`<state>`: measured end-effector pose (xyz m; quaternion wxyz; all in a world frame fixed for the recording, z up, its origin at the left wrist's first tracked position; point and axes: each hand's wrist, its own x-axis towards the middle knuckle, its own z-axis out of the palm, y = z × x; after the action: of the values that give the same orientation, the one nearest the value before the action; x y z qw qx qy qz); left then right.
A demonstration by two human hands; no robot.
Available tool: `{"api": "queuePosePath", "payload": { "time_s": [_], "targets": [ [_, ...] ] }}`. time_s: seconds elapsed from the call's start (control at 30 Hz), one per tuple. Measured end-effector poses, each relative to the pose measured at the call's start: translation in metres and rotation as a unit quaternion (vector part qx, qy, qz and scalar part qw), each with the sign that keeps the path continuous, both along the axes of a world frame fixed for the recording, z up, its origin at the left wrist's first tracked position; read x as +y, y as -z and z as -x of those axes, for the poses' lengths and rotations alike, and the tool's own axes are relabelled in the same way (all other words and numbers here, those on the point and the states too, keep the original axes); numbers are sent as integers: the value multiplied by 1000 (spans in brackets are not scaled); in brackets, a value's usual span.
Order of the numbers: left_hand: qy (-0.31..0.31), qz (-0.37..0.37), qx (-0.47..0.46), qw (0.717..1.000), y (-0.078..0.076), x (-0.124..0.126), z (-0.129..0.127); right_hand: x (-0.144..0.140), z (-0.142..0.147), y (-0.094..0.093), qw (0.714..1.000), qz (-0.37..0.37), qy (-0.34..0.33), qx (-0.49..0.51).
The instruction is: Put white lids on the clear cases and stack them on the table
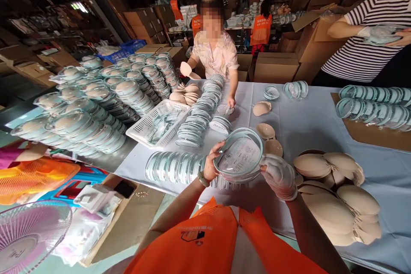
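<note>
From the head view, we are holding a clear round case (239, 154) between our hands above the table (308, 124). Our left hand (212, 165) is gripping its left rim, while our gloved right hand (280, 175) is clasping its right edge, just beside the beige pads (334, 205).

Clear case (239, 156): glossy transparent plastic, printed paper insert visible inside. Right hand (280, 176): thin white glove, matt. Left hand (212, 163): bare. Beige cups (330, 209): smooth, matt, foam-like. Table cover (314, 115): pale cloth, matt. White basket (160, 122): perforated plastic. Boxes (276, 68): brown cardboard.
</note>
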<state>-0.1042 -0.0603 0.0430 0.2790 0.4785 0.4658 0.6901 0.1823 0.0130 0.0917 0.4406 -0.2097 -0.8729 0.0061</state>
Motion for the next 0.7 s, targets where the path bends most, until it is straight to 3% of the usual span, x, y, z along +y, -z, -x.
{"api": "queuePosePath", "payload": {
  "time_s": [0.23,0.37,0.5,0.6,0.7],
  "targets": [
    [31,66,-7,997,-5,-23,19,0,34,-5,999,19,-3,49],
    [-3,53,-16,998,-13,-38,37,-4,60,-3,997,52,-19,58],
    [-10,61,-42,997,-37,-48,59,-7,92,-12,975,206,-23,79],
    [30,133,-94,986,-54,-57,82,-7,124,-26,923,375,-29,82],
    [57,211,-155,964,-59,-70,109,-8,163,-38,872,484,-38,69]
  ]
}}
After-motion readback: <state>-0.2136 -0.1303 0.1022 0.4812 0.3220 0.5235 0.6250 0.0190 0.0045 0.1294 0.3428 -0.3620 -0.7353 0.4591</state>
